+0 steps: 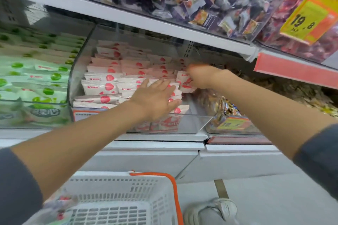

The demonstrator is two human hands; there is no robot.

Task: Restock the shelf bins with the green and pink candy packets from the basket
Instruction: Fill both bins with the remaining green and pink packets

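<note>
A clear shelf bin holds several rows of pink candy packets with red hearts. My left hand lies flat with straight fingers on the packets near the bin's front right. My right hand reaches in from the right and grips one pink packet upright at the right end of a row. The bin to the left is filled with green candy packets. The white basket with an orange handle stands below me; a few pink packets show at its left side.
A shelf overhangs the bins with clear bins of purple and red sweets and yellow price tags. A bin of gold-wrapped sweets sits right of the pink bin. My shoe is on the floor beside the basket.
</note>
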